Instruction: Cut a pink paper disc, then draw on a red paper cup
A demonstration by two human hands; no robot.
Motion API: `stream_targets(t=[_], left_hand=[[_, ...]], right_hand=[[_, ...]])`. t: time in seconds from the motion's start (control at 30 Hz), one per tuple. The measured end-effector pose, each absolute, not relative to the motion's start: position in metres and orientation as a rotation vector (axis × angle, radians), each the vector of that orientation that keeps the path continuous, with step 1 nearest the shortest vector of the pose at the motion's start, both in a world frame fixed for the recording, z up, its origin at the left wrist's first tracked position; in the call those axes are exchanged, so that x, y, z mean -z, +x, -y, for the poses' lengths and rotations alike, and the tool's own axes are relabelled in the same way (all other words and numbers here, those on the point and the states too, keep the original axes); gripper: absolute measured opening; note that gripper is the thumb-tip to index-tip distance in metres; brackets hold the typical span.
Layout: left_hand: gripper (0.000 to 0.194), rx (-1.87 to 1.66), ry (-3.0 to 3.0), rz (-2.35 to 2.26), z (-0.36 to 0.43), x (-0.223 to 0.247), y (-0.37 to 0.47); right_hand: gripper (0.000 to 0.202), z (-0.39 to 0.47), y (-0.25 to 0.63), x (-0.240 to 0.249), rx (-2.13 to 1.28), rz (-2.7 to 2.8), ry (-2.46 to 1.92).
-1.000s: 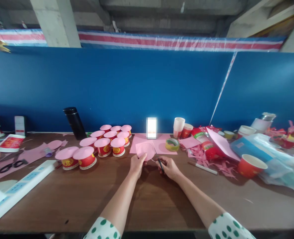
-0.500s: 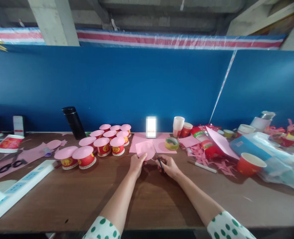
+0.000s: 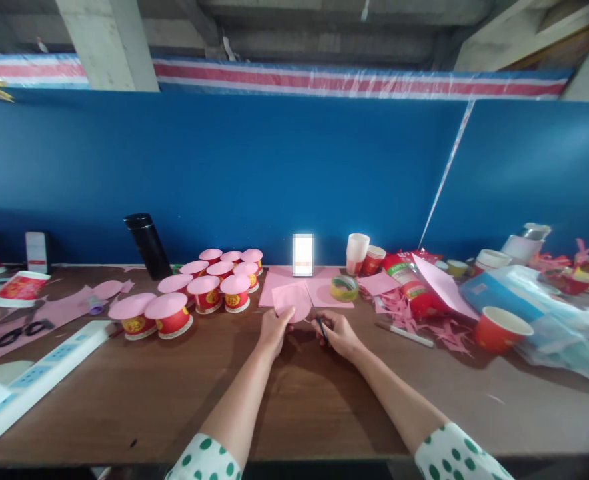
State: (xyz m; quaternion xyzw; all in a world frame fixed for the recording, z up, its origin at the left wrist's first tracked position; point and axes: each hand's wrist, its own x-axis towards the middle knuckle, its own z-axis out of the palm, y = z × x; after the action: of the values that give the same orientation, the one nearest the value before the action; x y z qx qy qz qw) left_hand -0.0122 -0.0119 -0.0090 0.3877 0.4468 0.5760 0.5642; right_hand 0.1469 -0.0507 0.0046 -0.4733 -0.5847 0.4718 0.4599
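Note:
My left hand pinches the lower edge of a pink paper piece with a rounded outline, held just above the brown table. My right hand grips small black-handled scissors, whose blades meet the paper's right edge. Both hands work close together at the table's middle. Behind them lie flat pink sheets and a roll of tape.
Several red cups capped with pink discs stand to the left, near a black flask. A white power strip and black scissors lie far left. Pink scraps, a pen, a red cup and plastic bags crowd the right.
The pink piece has turned slightly in my left hand while the scissors stay at its right edge. The view shifted a little downward.

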Motion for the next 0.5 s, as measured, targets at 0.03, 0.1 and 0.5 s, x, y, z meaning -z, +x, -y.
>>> stream_targets(t=[0.03, 0.1, 0.5], left_hand=[[0.035, -1.357, 0.911, -1.049, 0.0119, 0.0090, -0.0122], [0.035, -1.360, 0.909, -1.043, 0.0120, 0.0086, -0.0121], [0.036, -1.382, 0.865, -1.040, 0.0133, 0.0061, -0.0121]], right_hand=[[0.035, 0.0505, 0.1469, -0.0044, -1.162, 1.440, -1.162], [0.035, 0.0504, 0.1467, -0.0042, -1.163, 1.437, -1.156], [0.034, 0.0482, 0.1478, 0.0003, -1.153, 1.454, -1.176]])
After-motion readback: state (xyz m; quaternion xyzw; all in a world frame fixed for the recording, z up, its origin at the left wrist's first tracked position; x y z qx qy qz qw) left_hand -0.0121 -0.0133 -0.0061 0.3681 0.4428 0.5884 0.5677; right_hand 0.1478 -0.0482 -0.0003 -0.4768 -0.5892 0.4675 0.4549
